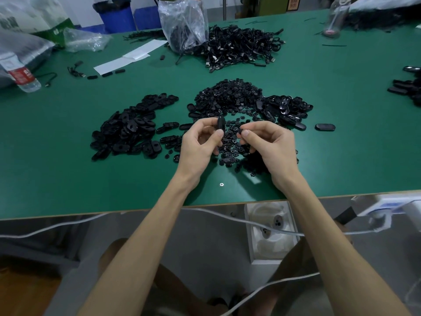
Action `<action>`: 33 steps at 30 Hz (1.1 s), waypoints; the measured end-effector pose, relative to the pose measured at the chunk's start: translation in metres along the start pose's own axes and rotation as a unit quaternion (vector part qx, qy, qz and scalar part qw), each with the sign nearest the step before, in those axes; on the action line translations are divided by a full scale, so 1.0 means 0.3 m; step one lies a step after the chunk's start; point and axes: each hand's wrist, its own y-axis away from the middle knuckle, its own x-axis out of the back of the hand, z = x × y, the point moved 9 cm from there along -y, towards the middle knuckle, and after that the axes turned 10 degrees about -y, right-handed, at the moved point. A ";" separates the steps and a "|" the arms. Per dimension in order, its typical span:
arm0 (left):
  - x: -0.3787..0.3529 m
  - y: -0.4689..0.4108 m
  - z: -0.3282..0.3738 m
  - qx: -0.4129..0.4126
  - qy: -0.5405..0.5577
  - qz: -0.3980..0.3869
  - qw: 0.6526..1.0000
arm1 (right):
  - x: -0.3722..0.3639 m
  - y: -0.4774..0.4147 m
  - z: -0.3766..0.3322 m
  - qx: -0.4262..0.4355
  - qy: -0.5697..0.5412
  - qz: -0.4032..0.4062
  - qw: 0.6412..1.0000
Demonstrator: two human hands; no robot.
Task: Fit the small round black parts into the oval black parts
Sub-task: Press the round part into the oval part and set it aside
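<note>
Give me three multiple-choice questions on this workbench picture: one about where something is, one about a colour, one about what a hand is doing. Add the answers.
1. Where is the heap of cables?
A. at the near table edge
B. at the far side, next to the plastic bag
C. on the floor

2. What colour is the table?
A. green
B. red
C. white

3. What is the left hand doing?
A. lying flat on the table
B. hanging below the table
C. holding an oval part

Answers:
1 B: the cables lie beyond the pile of round parts.
2 A: green shows all round the piles.
3 C: its fingers pinch the part, while the right hand pinches a round part.
</note>
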 end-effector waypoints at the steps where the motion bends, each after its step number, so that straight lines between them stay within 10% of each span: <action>1: -0.002 -0.001 -0.002 0.002 0.001 -0.003 1.000 | -0.002 0.000 0.000 -0.001 0.002 -0.003 1.000; 33: -0.047 0.013 0.001 0.008 0.030 -0.056 0.998 | -0.016 0.000 0.001 0.001 0.045 -0.020 0.999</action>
